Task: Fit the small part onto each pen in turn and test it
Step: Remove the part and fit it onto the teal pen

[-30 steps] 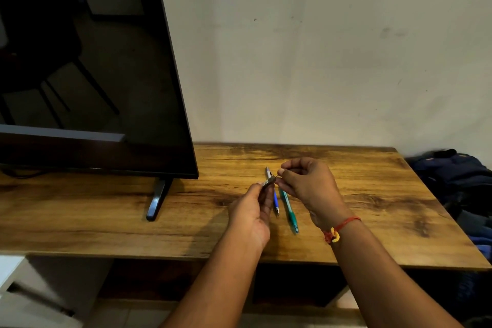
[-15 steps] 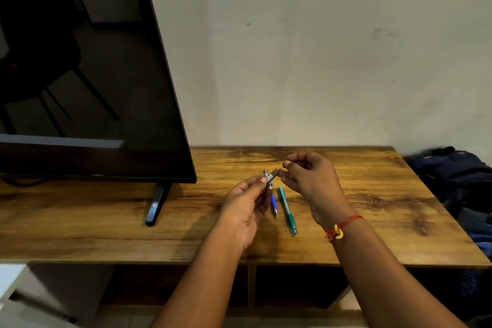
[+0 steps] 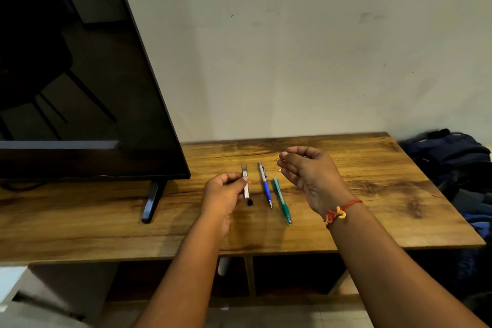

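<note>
The hands have drawn apart: the left hand (image 3: 223, 192) grips a silver pen (image 3: 245, 181) between thumb and fingers just left of the blue pen (image 3: 265, 185), and the right hand (image 3: 308, 176), fingers curled, pinches the thin small part (image 3: 278, 159) above and right of the blue pen; the green pen (image 3: 281, 201) lies on the table (image 3: 372, 194) just right of the blue pen

Table (image 3: 346, 210) grained wood; TV screen (image 3: 80, 74) glossy.
</note>
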